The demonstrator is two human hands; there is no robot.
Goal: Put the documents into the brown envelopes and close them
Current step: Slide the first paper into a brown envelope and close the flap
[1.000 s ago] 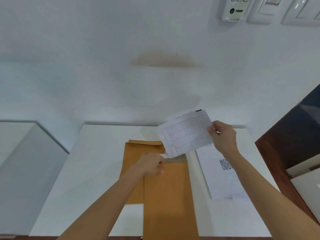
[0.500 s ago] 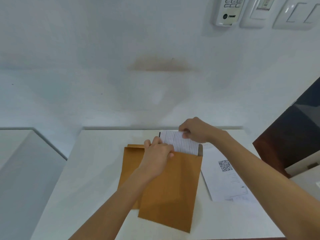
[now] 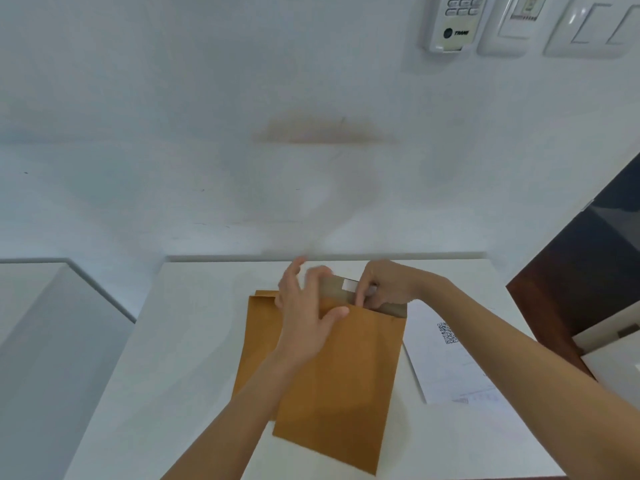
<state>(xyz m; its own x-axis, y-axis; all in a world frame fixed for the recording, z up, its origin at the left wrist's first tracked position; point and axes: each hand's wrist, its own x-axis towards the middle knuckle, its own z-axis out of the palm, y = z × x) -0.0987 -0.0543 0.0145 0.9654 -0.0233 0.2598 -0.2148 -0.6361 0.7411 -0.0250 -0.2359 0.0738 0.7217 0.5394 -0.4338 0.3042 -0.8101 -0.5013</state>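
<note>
Both hands work at the mouth of the upper brown envelope [image 3: 341, 379]. The right hand [image 3: 386, 287] is curled, its fingertips pinching the far edge of the envelope's flap [image 3: 332, 288], where a small white patch, either a strip on the flap or a corner of paper, shows just left of the fingers. The left hand [image 3: 304, 313] is spread and loose rather than clenched: its thumb presses on the envelope's front just below the opening, while the other fingers rise behind the flap, blurred, so their exact contact cannot be told.

That envelope lies tilted on the white table [image 3: 194, 341], its opening toward the wall and its near corner close to the table's front edge. No document is plainly visible at its mouth. Beneath it, offset to the left, lies a 2nd brown envelope [image 3: 258, 334], with only its left strip and folded top edge showing.

Just right of the upper envelope, a white document with a QR code [image 3: 450, 362] lies flat on the table, partly under the right forearm; at least 1 more sheet edge peeks out below it.

On the wall behind, at upper right, hang a white controller marked TRANE [image 3: 452, 24] and light switch plates [image 3: 588, 27]. A dark brown panel [image 3: 581, 278] stands at the right.
</note>
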